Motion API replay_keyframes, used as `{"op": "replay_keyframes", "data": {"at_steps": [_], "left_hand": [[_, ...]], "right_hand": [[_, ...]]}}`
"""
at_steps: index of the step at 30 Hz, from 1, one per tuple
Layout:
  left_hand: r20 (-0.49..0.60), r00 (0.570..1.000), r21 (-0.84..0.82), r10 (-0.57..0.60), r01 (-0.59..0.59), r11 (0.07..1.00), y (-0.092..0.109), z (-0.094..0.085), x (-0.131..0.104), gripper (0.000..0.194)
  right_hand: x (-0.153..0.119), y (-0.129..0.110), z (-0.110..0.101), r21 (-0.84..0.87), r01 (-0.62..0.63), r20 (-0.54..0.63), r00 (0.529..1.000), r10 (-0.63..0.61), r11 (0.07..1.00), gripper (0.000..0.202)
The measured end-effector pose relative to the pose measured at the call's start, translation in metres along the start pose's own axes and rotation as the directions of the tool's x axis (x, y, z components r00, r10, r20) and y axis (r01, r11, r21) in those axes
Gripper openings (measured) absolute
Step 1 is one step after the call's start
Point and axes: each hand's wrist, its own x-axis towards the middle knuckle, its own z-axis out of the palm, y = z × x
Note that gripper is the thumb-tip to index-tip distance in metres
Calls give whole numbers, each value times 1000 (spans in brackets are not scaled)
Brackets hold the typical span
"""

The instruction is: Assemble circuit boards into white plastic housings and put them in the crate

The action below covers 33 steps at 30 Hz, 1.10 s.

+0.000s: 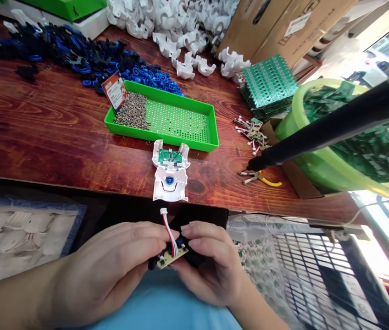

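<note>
Over my lap, my left hand and my right hand both hold a small tan circuit board by its opposite sides. A red and white wire lead rises from the board and ends in a white plug. Dark parts sit against the board between my fingers, partly covered. Just beyond, at the table's edge, lies a white plastic shell with a blue button in it. Behind that shell is another white shell half with a green circuit board inside.
A green tray with many screws stands behind the shells. Blue and black plastic parts and white shells are heaped farther back. On the right are yellow-handled pliers, a black pole and a green tub of boards.
</note>
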Motion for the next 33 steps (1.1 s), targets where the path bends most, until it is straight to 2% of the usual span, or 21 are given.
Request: {"op": "replay_keyframes", "data": {"at_steps": [3,7,11,16,21,26,31,33], "left_hand": [[18,1000,50,25,-26,998,0,-1,0,33],[-14,1000,49,3,-3,999,0,-1,-2,34],[-58,997,-55,-50,46,997,1,3,-8,42],[-39,971,-241,-236,220,945,4,7,-16,48],[-56,962,-282,-268,242,928,5,7,-17,47],[21,986,-226,-164,164,960,2,4,-19,47],[23,979,-220,-205,205,954,1,6,-18,41],[60,985,-186,-165,173,967,-1,5,-17,41]], "right_hand": [[1,1,5,34,17,0,1000,-17,999,35],[2,1,7,32,39,-1,999,-39,999,30],[1,1,8,-134,99,-80,991,-110,986,27],[1,2,10,-290,184,-87,972,-218,939,20],[2,5,10,-401,230,-117,947,-299,887,15],[3,10,12,-421,251,-128,935,-331,872,10],[-4,18,19,-445,248,-203,908,-367,860,4],[-8,22,25,-454,245,-248,889,-385,857,6]]}}
